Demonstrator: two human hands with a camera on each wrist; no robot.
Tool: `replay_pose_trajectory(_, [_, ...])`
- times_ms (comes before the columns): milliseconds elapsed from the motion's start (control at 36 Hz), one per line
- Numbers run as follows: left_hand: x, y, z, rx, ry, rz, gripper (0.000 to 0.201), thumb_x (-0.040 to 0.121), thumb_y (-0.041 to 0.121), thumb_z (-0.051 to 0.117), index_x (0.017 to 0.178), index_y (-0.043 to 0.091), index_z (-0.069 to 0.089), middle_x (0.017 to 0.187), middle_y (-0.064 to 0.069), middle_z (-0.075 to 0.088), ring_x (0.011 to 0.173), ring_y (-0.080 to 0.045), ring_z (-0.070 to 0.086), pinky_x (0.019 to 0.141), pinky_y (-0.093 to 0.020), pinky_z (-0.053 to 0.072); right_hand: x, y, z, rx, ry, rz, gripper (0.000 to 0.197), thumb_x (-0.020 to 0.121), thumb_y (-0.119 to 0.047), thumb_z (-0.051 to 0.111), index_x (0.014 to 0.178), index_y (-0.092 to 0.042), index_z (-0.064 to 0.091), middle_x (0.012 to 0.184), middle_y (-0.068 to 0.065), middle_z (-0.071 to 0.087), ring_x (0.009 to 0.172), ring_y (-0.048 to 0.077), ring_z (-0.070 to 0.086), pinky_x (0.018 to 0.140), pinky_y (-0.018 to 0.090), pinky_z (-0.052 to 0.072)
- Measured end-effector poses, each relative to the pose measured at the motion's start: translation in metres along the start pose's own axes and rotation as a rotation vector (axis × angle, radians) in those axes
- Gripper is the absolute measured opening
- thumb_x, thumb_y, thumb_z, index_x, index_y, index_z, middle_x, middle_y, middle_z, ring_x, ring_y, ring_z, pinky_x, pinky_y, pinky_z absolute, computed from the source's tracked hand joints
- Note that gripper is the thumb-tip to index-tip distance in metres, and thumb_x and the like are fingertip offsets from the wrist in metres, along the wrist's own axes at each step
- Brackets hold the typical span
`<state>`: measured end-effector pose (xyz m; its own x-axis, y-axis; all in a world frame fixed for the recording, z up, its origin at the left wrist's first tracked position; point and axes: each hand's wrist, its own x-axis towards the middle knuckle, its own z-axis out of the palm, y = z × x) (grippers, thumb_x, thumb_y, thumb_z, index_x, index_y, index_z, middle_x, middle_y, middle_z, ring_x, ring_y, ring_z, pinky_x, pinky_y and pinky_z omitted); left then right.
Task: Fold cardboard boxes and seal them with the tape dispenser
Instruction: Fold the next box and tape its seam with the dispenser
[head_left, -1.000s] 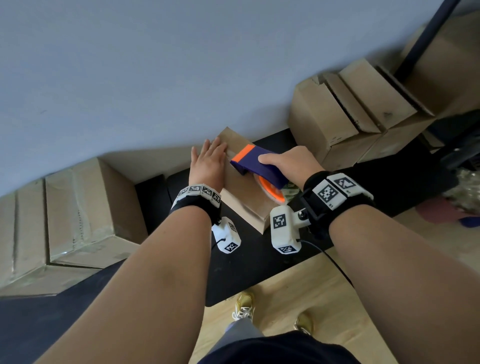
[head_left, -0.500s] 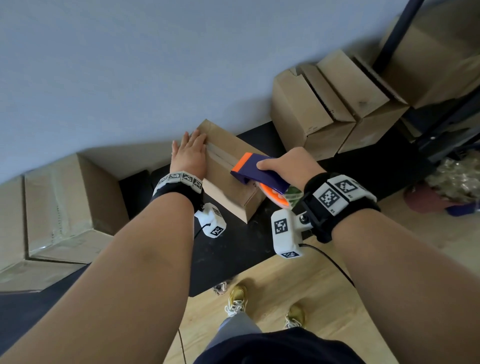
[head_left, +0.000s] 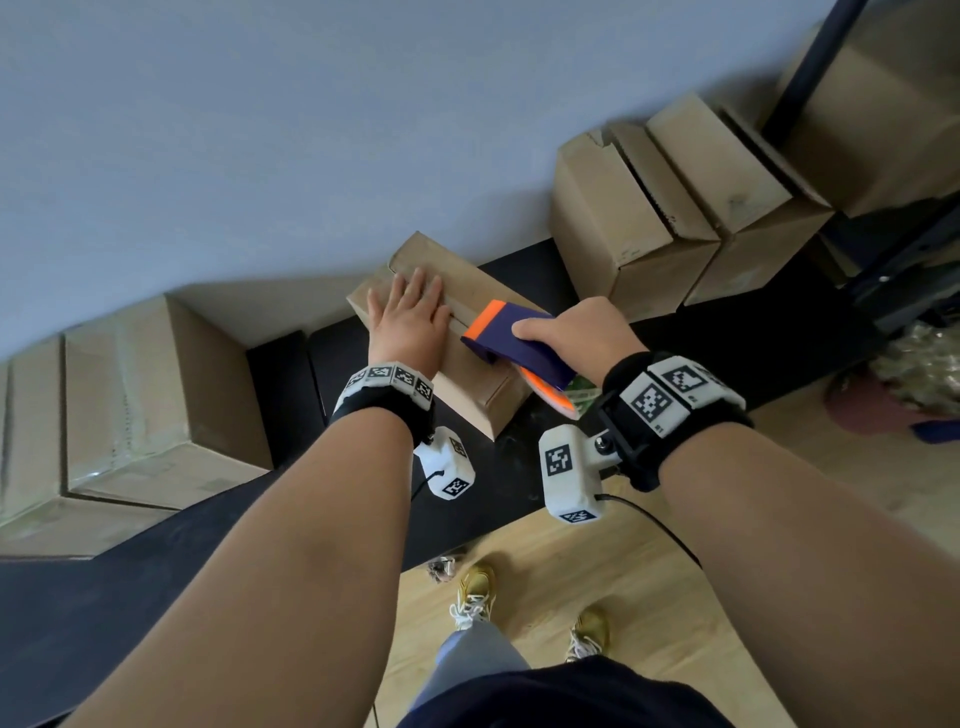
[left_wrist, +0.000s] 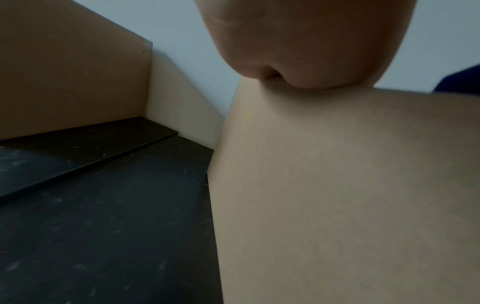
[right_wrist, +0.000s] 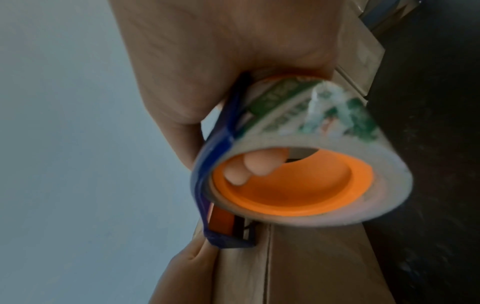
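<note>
A small brown cardboard box (head_left: 478, 387) lies on the black table (head_left: 519, 478) by the wall, its top flaps folded down along a centre seam. My left hand (head_left: 410, 319) rests flat on the box top with straight fingers. My right hand (head_left: 576, 332) grips a blue and orange tape dispenser (head_left: 511, 343), whose front end sits on the box top beside the left hand. In the right wrist view my fingers curl through the orange core of the tape roll (right_wrist: 298, 174), and the dispenser's front end meets the box (right_wrist: 298, 267). The left wrist view shows my palm (left_wrist: 324, 51) against the box's side (left_wrist: 337, 195).
Large sealed boxes (head_left: 145, 400) stand on the table at the left. Several open boxes (head_left: 675, 218) are stacked at the right against the wall, next to a dark metal rack (head_left: 883, 291). The table's near edge runs above a wooden floor (head_left: 649, 597).
The dispenser has come back along the box top toward me. My left hand stays flat on the box. The head view has shifted.
</note>
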<state>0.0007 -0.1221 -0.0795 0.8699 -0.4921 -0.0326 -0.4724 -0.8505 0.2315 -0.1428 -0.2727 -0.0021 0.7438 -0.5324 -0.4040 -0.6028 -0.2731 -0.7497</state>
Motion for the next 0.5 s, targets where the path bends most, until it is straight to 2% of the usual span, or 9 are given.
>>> replay_pose_trajectory(83, [-0.003, 0.008, -0.002, -0.028, 0.037, 0.001, 0.049, 0.103, 0.033, 0.028, 0.151, 0.024, 0.028, 0.161, 0.003, 0.011, 0.149, -0.018, 0.001, 0.12, -0.042, -0.004, 0.0, 0.002, -0.001, 0.033, -0.009, -0.001, 0.041, 0.077, -0.04, 0.074, 0.065, -0.006, 0.053, 0.064, 0.009, 0.053, 0.061, 0.021, 0.05, 0.058, 0.03, 0.036])
replay_pose_trajectory(167, [-0.007, 0.016, -0.001, -0.067, 0.024, 0.015, 0.046, 0.103, 0.031, 0.027, 0.149, 0.032, 0.028, 0.161, 0.004, 0.011, 0.149, -0.018, 0.0, 0.119, -0.043, -0.005, -0.001, 0.003, -0.002, 0.077, -0.019, -0.007, 0.036, 0.076, -0.038, 0.075, 0.073, -0.007, 0.056, 0.069, 0.011, 0.052, 0.064, 0.02, 0.048, 0.06, 0.032, 0.034])
replay_pose_trajectory(250, [-0.009, 0.018, 0.002, -0.017, -0.037, 0.026, 0.047, 0.103, 0.037, 0.023, 0.149, 0.04, 0.021, 0.161, 0.007, 0.008, 0.148, -0.015, -0.002, 0.118, -0.047, -0.009, -0.002, 0.005, -0.002, 0.067, -0.026, -0.004, 0.037, 0.076, -0.037, 0.075, 0.068, -0.008, 0.052, 0.065, 0.01, 0.049, 0.062, 0.021, 0.045, 0.056, 0.032, 0.032])
replay_pose_trajectory(417, [-0.008, 0.019, -0.001, 0.006, -0.053, 0.005, 0.047, 0.103, 0.039, 0.021, 0.15, 0.039, 0.022, 0.161, 0.007, 0.008, 0.148, -0.013, -0.002, 0.117, -0.047, -0.012, -0.006, 0.016, -0.009, 0.029, -0.044, -0.015, 0.044, 0.078, -0.041, 0.072, 0.063, -0.005, 0.051, 0.062, 0.008, 0.051, 0.061, 0.02, 0.048, 0.057, 0.03, 0.035])
replay_pose_trajectory(500, [-0.009, 0.021, 0.0, 0.021, -0.061, -0.011, 0.047, 0.103, 0.04, 0.02, 0.15, 0.039, 0.022, 0.161, 0.008, 0.009, 0.148, -0.013, -0.001, 0.117, -0.049, -0.013, -0.009, 0.025, -0.021, 0.01, -0.053, -0.007, 0.041, 0.081, -0.043, 0.072, 0.067, -0.008, 0.055, 0.065, 0.004, 0.054, 0.06, 0.017, 0.05, 0.055, 0.025, 0.038])
